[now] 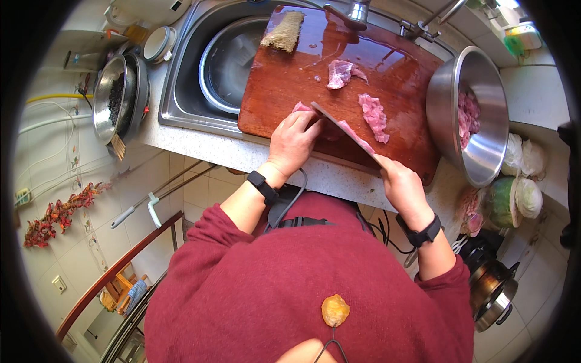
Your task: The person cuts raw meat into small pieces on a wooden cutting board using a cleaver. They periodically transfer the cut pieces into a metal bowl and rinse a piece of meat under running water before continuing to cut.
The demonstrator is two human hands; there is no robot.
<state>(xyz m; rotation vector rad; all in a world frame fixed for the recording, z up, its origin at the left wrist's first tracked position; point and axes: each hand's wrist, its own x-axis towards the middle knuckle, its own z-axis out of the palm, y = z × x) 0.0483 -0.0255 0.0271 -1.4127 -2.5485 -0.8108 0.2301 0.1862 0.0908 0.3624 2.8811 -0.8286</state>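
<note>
My right hand (pixel 401 186) is closed around the handle of a kitchen knife (pixel 342 129), its blade slanting up and left over the wooden cutting board (pixel 281 102). Fingers bent, my left hand (pixel 292 136) presses on a piece of raw meat (pixel 302 107) beside the blade; most of that piece is hidden under the fingers. Pink meat shows along the blade's far side. Farther right lies a strip of cut meat (pixel 374 119), and a larger raw chunk (pixel 342 74) rests near the board's middle. At the right, a tilted steel bowl (pixel 442 104) holds meat pieces (pixel 467 115).
The board lies partly across a steel sink (pixel 174 97) with a metal basin (pixel 206 68) inside. A loofah-like scrubber (pixel 286 31) sits at the board's far left corner, near the faucet (pixel 358 11). Bagged vegetables (pixel 504 199) are at right; a metal pan (pixel 106 102) is at left.
</note>
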